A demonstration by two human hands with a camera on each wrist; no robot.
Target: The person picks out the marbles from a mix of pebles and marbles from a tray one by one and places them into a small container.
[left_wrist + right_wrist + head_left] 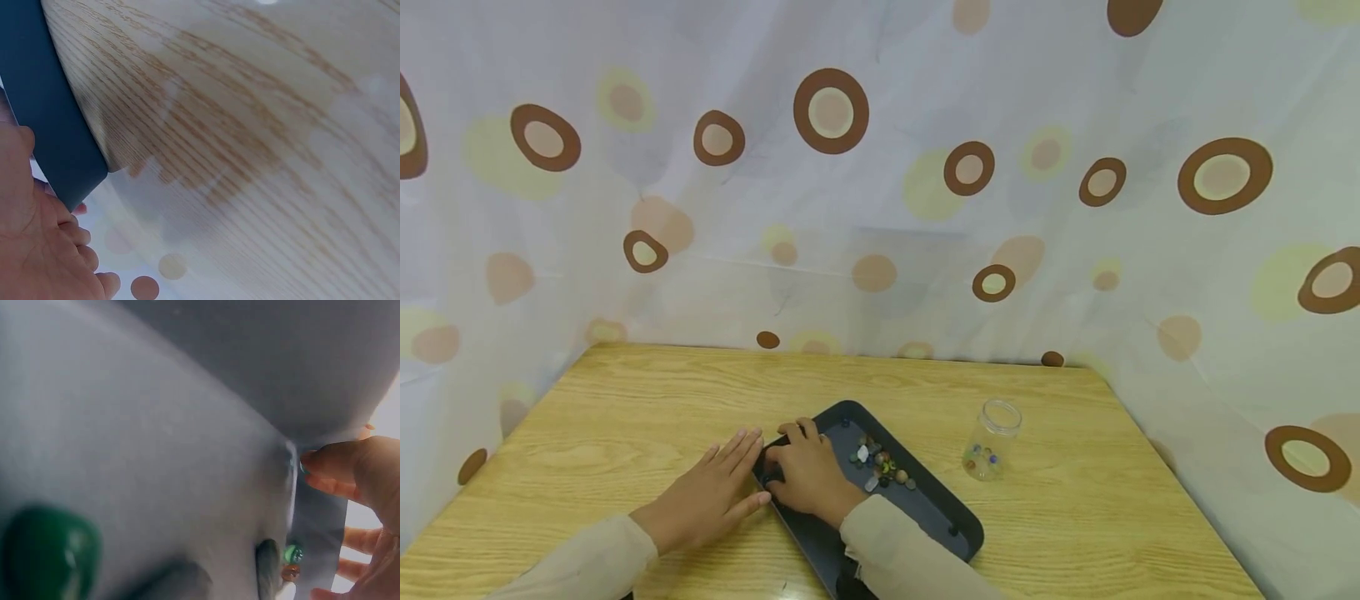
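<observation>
A dark rectangular tray (927, 512) lies at an angle on the table, holding a loose group of small stones and marbles (887, 468). My right hand (808, 475) reaches into the tray's left corner. In the right wrist view, its thumb and forefinger pinch a small glassy marble (304, 467) by the corner wall, mostly hidden by the fingertips. Outside that corner, my left hand (711, 492) rests with fingers extended and its thumb close to the rim. The left wrist view shows that hand (44, 250) against the tray's outer wall (59, 106).
A clear glass jar (997, 427) with several marbles (981, 457) at its bottom stands on the wooden table (1112, 500), right of the tray. Near the right wrist camera lies a green stone (50, 553). A patterned curtain (895, 242) hangs behind the table.
</observation>
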